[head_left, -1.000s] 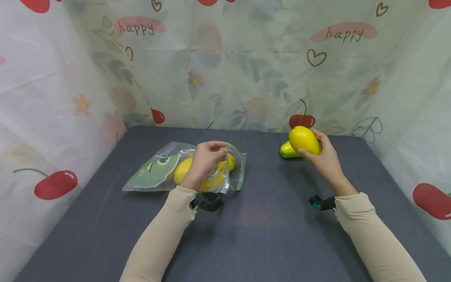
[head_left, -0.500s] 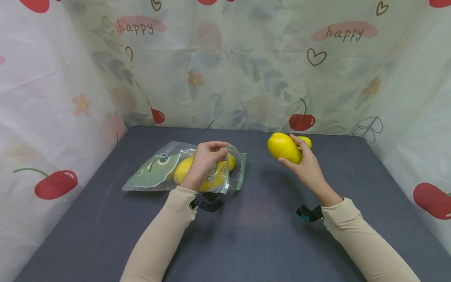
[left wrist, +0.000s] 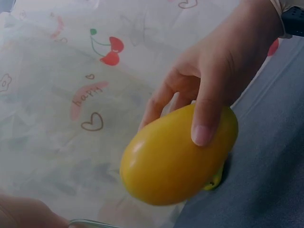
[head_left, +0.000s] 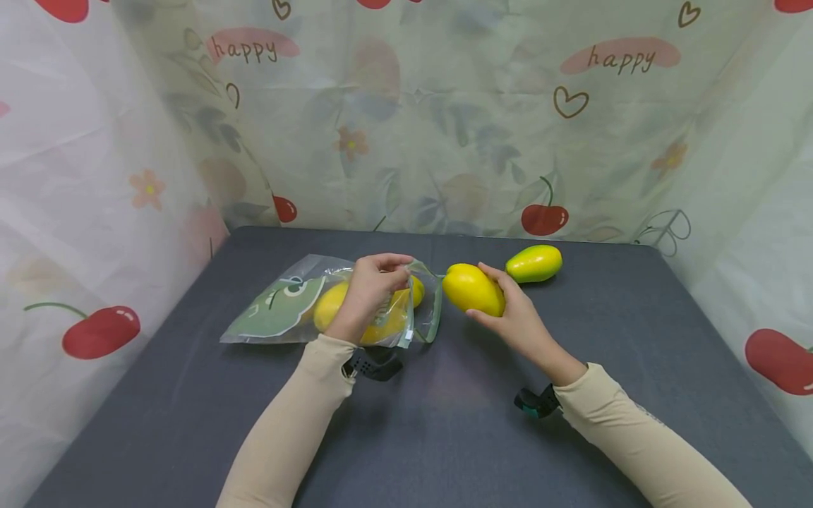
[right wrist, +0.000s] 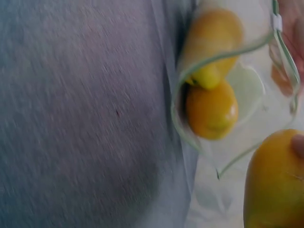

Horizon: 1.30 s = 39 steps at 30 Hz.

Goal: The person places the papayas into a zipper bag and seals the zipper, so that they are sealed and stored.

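My right hand (head_left: 522, 326) grips a yellow mango (head_left: 471, 291), thumb on the near side and fingers over the far side. The mango is level with the mouth of a clear zip bag (head_left: 269, 319) with a green print, just right of it. My left hand (head_left: 367, 291) pinches the bag's upper edge near the opening. Several yellow fruits (head_left: 329, 307) lie inside the bag, partly hidden by the left hand. In the right wrist view the green-edged bag mouth gapes, with an orange-yellow fruit (right wrist: 212, 113) just inside and the held mango (right wrist: 275, 185) at lower right.
A yellow-green papaya-like fruit (head_left: 535, 264) lies on the dark grey table (head_left: 457, 437) behind the right hand. Printed curtains (head_left: 432, 141) close off the back and both sides. A thin looped cord (head_left: 663, 229) shows at the back right corner.
The right hand has carried the mango leftward and lower, from over the papaya-like fruit to beside the bag mouth. That fruit is uncovered now. The left hand and bag have stayed put.
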Motion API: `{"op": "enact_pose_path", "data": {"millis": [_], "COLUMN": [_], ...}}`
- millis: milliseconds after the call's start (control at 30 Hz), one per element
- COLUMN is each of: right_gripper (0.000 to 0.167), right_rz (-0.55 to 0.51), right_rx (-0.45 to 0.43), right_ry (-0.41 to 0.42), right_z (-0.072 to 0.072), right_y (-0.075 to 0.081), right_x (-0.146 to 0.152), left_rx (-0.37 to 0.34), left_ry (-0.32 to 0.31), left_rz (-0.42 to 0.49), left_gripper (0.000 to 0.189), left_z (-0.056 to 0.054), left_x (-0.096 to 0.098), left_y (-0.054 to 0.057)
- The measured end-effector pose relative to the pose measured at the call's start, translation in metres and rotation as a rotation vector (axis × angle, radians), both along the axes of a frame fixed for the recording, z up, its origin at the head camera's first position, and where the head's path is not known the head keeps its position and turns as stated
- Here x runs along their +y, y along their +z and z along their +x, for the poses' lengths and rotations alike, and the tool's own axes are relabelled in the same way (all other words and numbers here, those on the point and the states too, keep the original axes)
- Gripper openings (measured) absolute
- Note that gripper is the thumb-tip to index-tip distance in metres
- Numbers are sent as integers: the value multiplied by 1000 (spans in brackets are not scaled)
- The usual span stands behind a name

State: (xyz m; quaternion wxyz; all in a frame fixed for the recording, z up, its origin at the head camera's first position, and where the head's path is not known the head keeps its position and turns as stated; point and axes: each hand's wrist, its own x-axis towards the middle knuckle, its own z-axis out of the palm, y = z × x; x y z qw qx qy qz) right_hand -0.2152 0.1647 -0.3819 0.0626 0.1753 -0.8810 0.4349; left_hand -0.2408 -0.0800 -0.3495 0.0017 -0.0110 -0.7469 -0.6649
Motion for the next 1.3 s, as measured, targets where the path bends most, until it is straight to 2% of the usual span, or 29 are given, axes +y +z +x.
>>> {"op": "enact_pose_path", "data": {"millis": [300, 633, 900, 1067, 1300], "right_gripper": [78, 74, 71, 69, 68], "right_rz": [54, 108, 145, 147, 119], "right_rx": [-28, -98, -75, -95, -118], "right_ry": [63, 166, 237, 286, 299], "right_z": [4, 2, -4, -9, -16], "right_y": [-6, -12, -14, -15, -16], "right_x": [-16, -25, -27, -29, -33], "left_rx": [-24, -11, -15, -26, -10], "left_ry": [0, 6, -5, -14, -18], "left_rz": [-24, -29, -27, -20, -14], "left_gripper": [28, 28, 29, 29, 28], "left_z": [2, 2, 1, 0, -1], "left_x": [0, 1, 2, 2, 3], "left_y": [2, 2, 1, -1, -2]}}
